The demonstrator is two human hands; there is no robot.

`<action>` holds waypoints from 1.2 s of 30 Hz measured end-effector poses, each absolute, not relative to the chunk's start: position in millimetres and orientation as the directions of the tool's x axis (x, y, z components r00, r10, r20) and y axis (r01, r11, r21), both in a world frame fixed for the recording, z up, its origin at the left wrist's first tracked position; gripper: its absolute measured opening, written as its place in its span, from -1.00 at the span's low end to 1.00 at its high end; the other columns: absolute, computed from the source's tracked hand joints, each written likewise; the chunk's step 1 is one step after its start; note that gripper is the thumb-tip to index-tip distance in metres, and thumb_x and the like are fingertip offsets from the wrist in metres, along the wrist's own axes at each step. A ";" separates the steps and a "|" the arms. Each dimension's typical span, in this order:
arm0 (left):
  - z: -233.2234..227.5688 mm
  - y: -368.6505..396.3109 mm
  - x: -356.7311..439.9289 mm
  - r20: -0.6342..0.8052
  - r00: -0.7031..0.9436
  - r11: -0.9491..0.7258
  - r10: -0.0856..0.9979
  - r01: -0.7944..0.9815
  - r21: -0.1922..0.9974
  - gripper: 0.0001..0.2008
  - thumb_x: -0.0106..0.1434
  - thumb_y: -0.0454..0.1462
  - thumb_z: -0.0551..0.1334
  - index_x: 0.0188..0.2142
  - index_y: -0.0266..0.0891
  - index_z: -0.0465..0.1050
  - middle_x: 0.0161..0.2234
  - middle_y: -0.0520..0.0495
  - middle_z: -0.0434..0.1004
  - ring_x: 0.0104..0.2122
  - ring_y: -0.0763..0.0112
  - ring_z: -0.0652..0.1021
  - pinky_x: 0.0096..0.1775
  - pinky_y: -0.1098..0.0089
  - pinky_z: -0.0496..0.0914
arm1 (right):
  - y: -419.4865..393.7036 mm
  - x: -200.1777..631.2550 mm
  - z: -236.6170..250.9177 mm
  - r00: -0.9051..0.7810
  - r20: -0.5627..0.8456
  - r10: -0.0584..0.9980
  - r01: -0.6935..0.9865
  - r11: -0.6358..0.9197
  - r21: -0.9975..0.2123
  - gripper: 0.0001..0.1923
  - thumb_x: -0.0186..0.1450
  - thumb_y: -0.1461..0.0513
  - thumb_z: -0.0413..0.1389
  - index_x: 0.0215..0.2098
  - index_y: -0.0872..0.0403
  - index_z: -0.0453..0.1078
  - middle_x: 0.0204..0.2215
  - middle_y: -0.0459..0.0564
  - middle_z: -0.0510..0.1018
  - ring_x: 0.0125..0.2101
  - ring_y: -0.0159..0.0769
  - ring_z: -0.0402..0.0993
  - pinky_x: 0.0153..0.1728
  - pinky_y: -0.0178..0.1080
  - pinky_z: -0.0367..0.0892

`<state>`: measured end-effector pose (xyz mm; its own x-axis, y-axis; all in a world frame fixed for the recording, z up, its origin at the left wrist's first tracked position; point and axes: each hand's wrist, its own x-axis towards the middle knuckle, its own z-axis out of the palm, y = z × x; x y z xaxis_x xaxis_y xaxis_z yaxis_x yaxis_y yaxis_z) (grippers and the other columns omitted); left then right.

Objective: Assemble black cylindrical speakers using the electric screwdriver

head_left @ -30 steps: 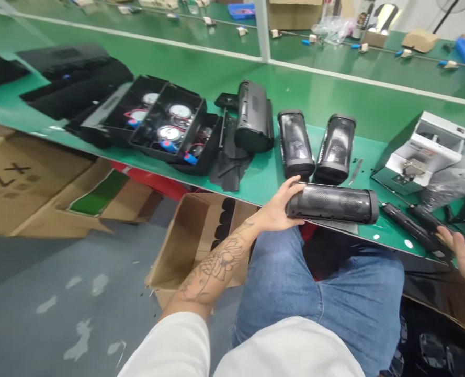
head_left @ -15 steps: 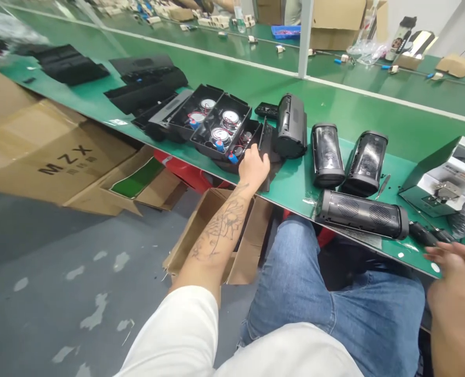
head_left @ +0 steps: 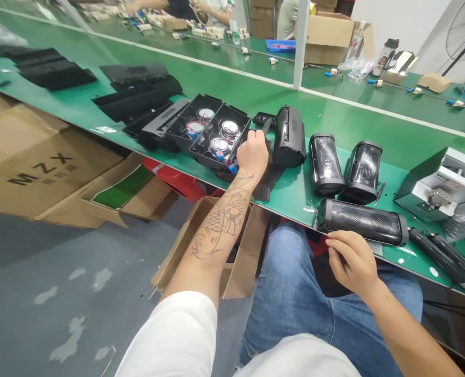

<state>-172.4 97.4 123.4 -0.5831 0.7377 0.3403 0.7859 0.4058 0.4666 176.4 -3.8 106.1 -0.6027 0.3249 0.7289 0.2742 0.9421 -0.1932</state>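
Two hands out, head view only. Left hand (head_left: 253, 153) curls round the edge of an open black housing (head_left: 220, 137) with drivers and wires showing, at the bench's (head_left: 334, 112) near edge. Right hand (head_left: 352, 260) lies half open, fingertips touching a closed speaker (head_left: 363, 221) lying flat on the bench edge. Two more closed speakers (head_left: 344, 163) stand behind. Judging: three look assembled, open housings left.

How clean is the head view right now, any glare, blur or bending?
Head view: wide-lens bending curves the green bench edge; soft glare streaks on the lying speaker; far people at the top are smeared; left hand and right hand read sharp.
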 end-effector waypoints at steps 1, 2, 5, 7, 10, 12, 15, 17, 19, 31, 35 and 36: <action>124.1 96.3 -176.9 0.371 -0.567 0.380 0.735 0.798 0.467 -0.63 0.47 -0.44 0.03 0.10 -0.31 0.54 0.26 -0.42 0.48 0.05 -0.04 0.70 0.10 0.17 0.54 | -2.0 172.2 102.6 -0.594 0.731 0.335 0.281 0.938 -0.202 -0.83 0.47 0.43 0.15 -0.01 0.15 0.43 -0.08 0.10 0.60 -0.09 -0.21 0.60 -0.11 -0.14 0.54; 123.6 95.1 -181.8 0.400 -0.560 0.354 0.726 0.802 0.481 -0.63 0.46 -0.44 0.03 0.10 -0.29 0.54 0.34 -0.42 0.42 0.03 0.00 0.70 0.09 0.17 0.54 | -0.8 168.9 99.5 -0.584 0.735 0.345 0.287 0.935 -0.211 -0.83 0.47 0.42 0.15 0.00 0.14 0.44 -0.07 0.10 0.60 -0.08 -0.20 0.60 -0.11 -0.13 0.54; 117.3 89.4 -196.4 0.461 -0.560 0.305 0.689 0.800 0.516 -0.64 0.46 -0.40 0.04 0.09 -0.29 0.54 0.34 -0.41 0.44 0.06 -0.02 0.69 0.15 0.12 0.53 | -1.9 161.7 92.3 -0.572 0.747 0.338 0.261 0.939 -0.225 -0.82 0.47 0.42 0.14 0.00 0.12 0.44 -0.07 0.09 0.60 -0.08 -0.21 0.60 -0.09 -0.12 0.54; 111.7 81.8 -204.7 0.492 -0.570 0.290 0.658 0.795 0.533 -0.67 0.48 -0.35 0.06 0.08 -0.30 0.54 0.16 -0.40 0.58 0.16 -0.07 0.64 0.26 0.07 0.48 | -7.3 156.9 88.3 -0.582 0.745 0.326 0.224 0.945 -0.239 -0.82 0.47 0.42 0.13 0.00 0.11 0.44 -0.09 0.07 0.61 -0.09 -0.22 0.60 -0.09 -0.12 0.55; 103.8 60.8 -214.5 0.569 -0.636 0.245 0.521 0.751 0.614 -0.74 0.47 -0.29 0.15 0.06 -0.28 0.52 0.00 -0.30 0.63 0.21 -0.01 0.61 0.35 0.07 0.42 | -20.4 149.7 79.7 -0.601 0.725 0.336 0.178 0.941 -0.289 -0.84 0.49 0.40 0.10 0.00 0.11 0.42 -0.09 0.05 0.61 -0.12 -0.26 0.60 -0.13 -0.16 0.56; 99.1 43.2 -218.7 0.607 -0.704 0.191 0.369 0.697 0.692 -0.77 0.47 -0.28 0.16 0.05 -0.25 0.48 -0.01 -0.24 0.62 0.15 0.08 0.63 0.33 0.11 0.44 | -29.2 145.1 70.2 -0.618 0.693 0.372 0.161 0.922 -0.351 -0.84 0.53 0.36 0.06 0.03 0.11 0.42 -0.09 0.04 0.61 -0.11 -0.29 0.62 -0.12 -0.19 0.59; 93.1 26.1 -217.3 0.551 -0.813 0.140 0.190 0.578 0.804 -0.84 0.45 -0.35 0.14 -0.02 -0.24 0.42 -0.03 -0.17 0.61 0.06 0.20 0.65 0.29 0.18 0.47 | -34.4 132.2 50.6 -0.642 0.606 0.470 0.185 0.861 -0.473 -0.78 0.58 0.27 0.01 0.12 0.11 0.41 -0.07 0.05 0.62 -0.12 -0.31 0.64 -0.10 -0.24 0.63; 90.4 26.6 -210.4 0.470 -0.869 0.138 0.154 0.489 0.861 -0.86 0.43 -0.41 0.13 -0.08 -0.23 0.40 -0.06 -0.15 0.61 0.04 0.26 0.65 0.28 0.24 0.46 | -30.0 112.8 38.0 -0.649 0.523 0.552 0.245 0.803 -0.543 -0.70 0.58 0.24 0.00 0.21 0.16 0.39 -0.03 0.11 0.61 -0.15 -0.30 0.64 -0.10 -0.24 0.65; 89.0 34.4 -200.1 0.408 -0.898 0.148 0.167 0.432 0.890 -0.85 0.43 -0.44 0.12 -0.11 -0.23 0.40 -0.08 -0.14 0.62 0.03 0.29 0.65 0.26 0.29 0.46 | -20.3 82.1 31.6 -0.665 0.433 0.608 0.316 0.755 -0.574 -0.61 0.56 0.26 -0.01 0.29 0.23 0.38 0.06 0.20 0.58 -0.06 -0.23 0.63 0.01 -0.17 0.65; 92.0 35.7 -198.4 0.331 -0.927 0.019 0.178 0.339 0.941 -0.91 0.41 -0.40 0.17 -0.14 -0.26 0.43 -0.17 -0.06 0.59 -0.01 0.33 0.66 0.21 0.32 0.50 | 47.2 -69.1 78.0 -0.698 -0.032 0.715 0.649 0.613 -0.450 -0.48 0.66 0.14 -0.05 0.45 0.20 0.40 0.52 0.25 0.07 0.42 0.17 0.08 0.43 0.19 0.16; 89.6 10.8 -210.3 0.241 -0.964 -0.182 0.114 0.218 0.959 -0.85 0.39 -0.25 0.16 -0.06 -0.18 0.39 -0.13 -0.05 0.58 0.00 0.30 0.67 0.17 0.22 0.57 | 62.9 -84.7 74.2 -0.677 -0.109 0.728 0.708 0.603 -0.367 -0.37 0.68 0.10 -0.06 0.58 0.24 0.19 0.55 0.28 -0.02 0.48 0.17 -0.01 0.50 0.18 0.02; 87.5 1.4 -210.6 0.220 -0.968 -0.205 0.121 0.192 0.960 -0.82 0.37 -0.22 0.17 -0.05 -0.16 0.38 -0.13 -0.04 0.58 -0.04 0.30 0.67 0.13 0.21 0.60 | 67.3 -89.4 74.4 -0.664 -0.119 0.738 0.724 0.596 -0.348 -0.35 0.68 0.09 -0.06 0.61 0.25 0.14 0.55 0.29 -0.05 0.49 0.17 -0.02 0.50 0.18 0.02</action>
